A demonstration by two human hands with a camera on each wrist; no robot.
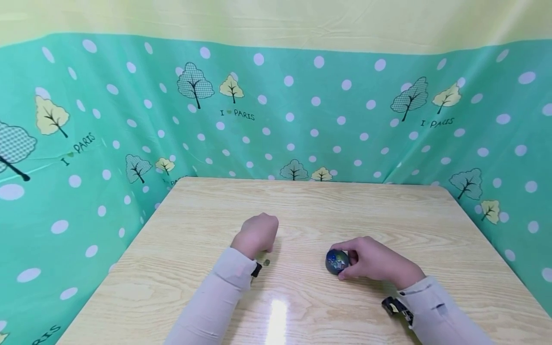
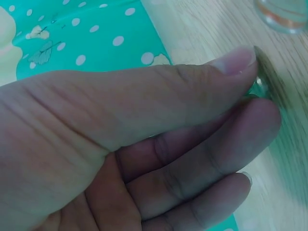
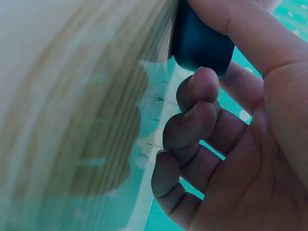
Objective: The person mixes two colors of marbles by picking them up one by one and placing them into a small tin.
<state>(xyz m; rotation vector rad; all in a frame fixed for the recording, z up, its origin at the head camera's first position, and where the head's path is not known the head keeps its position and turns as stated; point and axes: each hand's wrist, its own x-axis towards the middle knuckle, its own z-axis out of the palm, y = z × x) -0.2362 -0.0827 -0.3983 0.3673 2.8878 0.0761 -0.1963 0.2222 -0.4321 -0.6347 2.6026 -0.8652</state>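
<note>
My right hand [image 1: 373, 258] is at the right of the table's middle. It grips a small round dark-blue object [image 1: 337, 261] with an Earth-like picture on it, thumb and fingers at its sides. In the right wrist view its smooth blue side [image 3: 199, 41] shows, the other fingers curled below. My left hand [image 1: 258, 234] reaches down close over the table, its fingers hidden from the head view. In the left wrist view thumb and forefinger pinch a small shiny glassy piece [image 2: 260, 83], mostly covered by the fingertips; I cannot tell its kind.
A small brownish-grey piece [image 1: 266, 262] lies on the wooden table [image 1: 319, 206] beside the left wrist. Something clear with an orange band [image 2: 284, 18] shows at the left wrist view's corner. A green dotted curtain [image 1: 315, 120] surrounds the table's back and sides.
</note>
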